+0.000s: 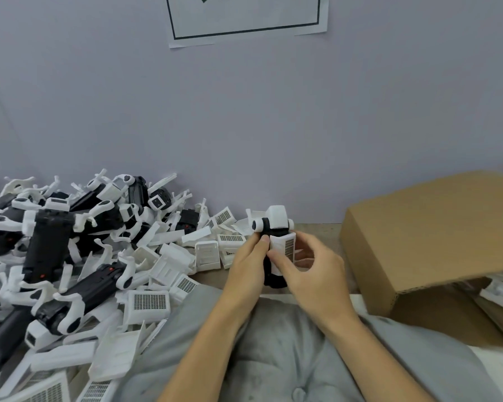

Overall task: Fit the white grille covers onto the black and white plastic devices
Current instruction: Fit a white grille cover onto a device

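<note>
Device in hand: one black and white device (273, 227) is held upright above the near edge of the desk (317, 227), gripped between both hands.
Cover being fitted: a white grille cover (285, 249) is laid against the device's side, its dark mesh facing right; whether it is clicked home cannot be told.
Left hand: the left hand (249, 264) is curled round the device's black body, the thumb pressed at the cover's left edge.
Right hand: the right hand (311, 268) has its fingers (278, 261) bent onto the cover, pinching it against the device.
Step judged: the cover appears to be mid-fitting, seated but likely not yet pushed fully in.
Left of the fingers: a large heap of devices (58, 245) is piled there, most seemingly without covers.
Loose covers: many loose covers (150, 303) are scattered between that heap and the hands, just left of the left-hand fingers.
Right of the fingers: a cardboard box (436, 236) stands with a flap open; its contents are hardly seen.
Progress: finished units cannot be counted; much work is judged to be left.
</note>
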